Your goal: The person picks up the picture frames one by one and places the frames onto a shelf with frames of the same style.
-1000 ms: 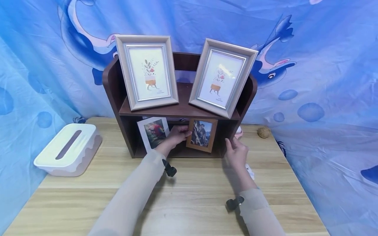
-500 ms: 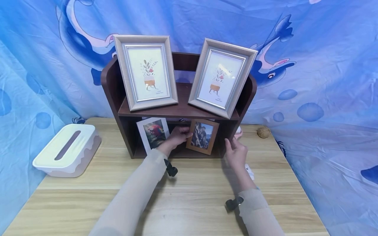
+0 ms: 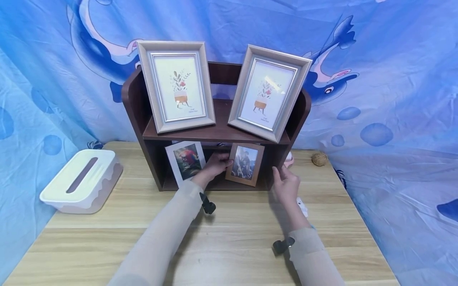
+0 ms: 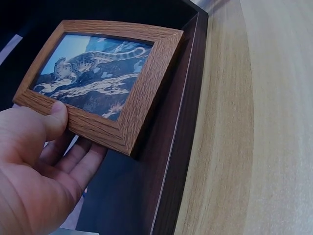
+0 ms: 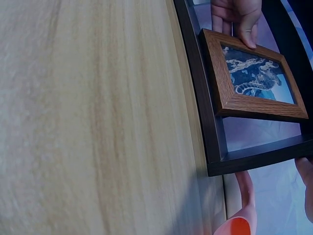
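My left hand (image 3: pixel 216 165) pinches a brown wooden photo frame (image 3: pixel 231 172) by its left edge, thumb in front and fingers behind. The frame, with its snow leopard picture (image 4: pixel 93 68), leans in the lower compartment of a dark brown shelf (image 3: pixel 222 137). Beside that hand stands a white photo frame (image 3: pixel 174 167) with a parrot picture, partly covered by the forearm. My right hand (image 3: pixel 287 186) touches the outer face of the shelf's right side panel; in the right wrist view only its thumb (image 5: pixel 306 183) shows there.
Two silver-beige frames (image 3: pixel 179 125) lean on the upper shelf. A tissue box (image 3: pixel 84 178) stands left on the wooden table (image 3: pixel 229 246). At right lie a twine ball (image 3: pixel 319 159) and a white item (image 3: pixel 302 207). A pink object (image 5: pixel 242 220) is beside the shelf.
The brown frame first shifts slightly right and down with the left hand, then tilts back a little. The right hand stays at the side panel.
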Tool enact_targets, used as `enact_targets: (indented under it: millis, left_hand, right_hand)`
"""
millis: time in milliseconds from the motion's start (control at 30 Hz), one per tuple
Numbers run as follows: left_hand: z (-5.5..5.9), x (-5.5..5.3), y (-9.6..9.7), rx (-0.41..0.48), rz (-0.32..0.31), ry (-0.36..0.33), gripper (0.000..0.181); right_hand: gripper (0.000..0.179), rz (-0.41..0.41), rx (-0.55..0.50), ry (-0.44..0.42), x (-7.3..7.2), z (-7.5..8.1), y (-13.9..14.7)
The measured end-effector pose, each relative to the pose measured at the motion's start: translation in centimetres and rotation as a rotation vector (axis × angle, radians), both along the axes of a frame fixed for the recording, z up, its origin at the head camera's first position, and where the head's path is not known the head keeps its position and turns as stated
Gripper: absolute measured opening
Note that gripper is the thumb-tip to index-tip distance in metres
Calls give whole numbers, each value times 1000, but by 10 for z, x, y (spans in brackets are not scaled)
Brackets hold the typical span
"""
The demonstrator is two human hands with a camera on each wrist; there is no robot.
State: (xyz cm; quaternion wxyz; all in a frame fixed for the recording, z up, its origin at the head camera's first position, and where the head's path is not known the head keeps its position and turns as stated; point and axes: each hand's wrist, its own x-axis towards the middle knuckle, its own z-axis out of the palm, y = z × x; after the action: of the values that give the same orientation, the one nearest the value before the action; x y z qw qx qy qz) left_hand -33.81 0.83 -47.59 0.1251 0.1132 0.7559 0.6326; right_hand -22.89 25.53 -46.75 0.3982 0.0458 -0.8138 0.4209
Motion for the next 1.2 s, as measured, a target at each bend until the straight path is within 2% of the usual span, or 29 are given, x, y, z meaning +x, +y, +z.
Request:
enact_targets:
  millis: [167, 433, 567, 733, 900, 1000, 1200]
  left_hand:
    - [1, 2, -1, -29, 15, 42, 37]
    - [1, 4, -1, -77, 82, 75, 35]
    - [2, 5, -2, -135, 108, 128, 33]
    - [2, 7, -5, -197, 94, 223, 39]
    - [7, 17, -12, -305, 95, 292, 57]
    - [10, 25, -15, -311, 85, 341, 65]
    - [14, 44, -22, -314, 41, 488, 70]
  right_hand:
    - [19, -3, 2, -8, 0, 2, -2]
    - [18, -6, 10, -8, -1, 3, -5]
    - [19, -3, 5, -21, -1, 3, -7]
    - [19, -21, 11, -33, -2, 2, -7]
    - [18, -26, 14, -17, 0, 0, -4]
    - [19, -30, 11, -25, 0, -1, -2]
    - [20, -22, 3, -30, 2, -1, 0]
